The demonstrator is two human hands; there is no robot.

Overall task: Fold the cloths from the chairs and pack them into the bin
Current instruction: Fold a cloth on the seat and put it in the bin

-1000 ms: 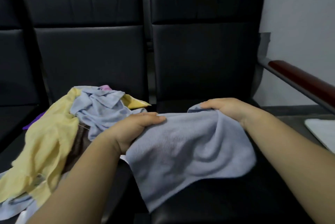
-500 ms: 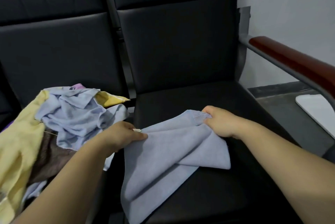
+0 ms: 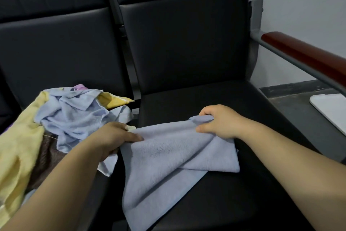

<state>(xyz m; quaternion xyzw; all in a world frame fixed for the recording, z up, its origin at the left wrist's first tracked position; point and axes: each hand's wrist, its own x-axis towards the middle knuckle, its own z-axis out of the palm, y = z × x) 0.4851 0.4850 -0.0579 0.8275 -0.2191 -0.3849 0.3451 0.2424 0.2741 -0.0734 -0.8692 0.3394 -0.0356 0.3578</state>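
A light blue cloth (image 3: 168, 157) lies partly folded on the seat of the right black chair (image 3: 215, 103), with its lower corner hanging over the front edge. My left hand (image 3: 112, 137) pinches its upper left edge. My right hand (image 3: 219, 120) grips the upper right corner, where the cloth bunches. On the left chair sits a pile of loose cloths (image 3: 74, 116): another light blue one on top, a yellow one (image 3: 16, 148) draped to the left, and a dark brown one (image 3: 46, 159) underneath. No bin is in view.
A red-brown armrest (image 3: 303, 53) on a grey metal bar runs along the right side of the chair. A white flat object (image 3: 331, 109) lies on the dark floor at far right. A grey wall is behind.
The cloth was held up and spread wide one second ago; both hands have lowered it onto the seat and its right side has folded over. The view has shifted right and down.
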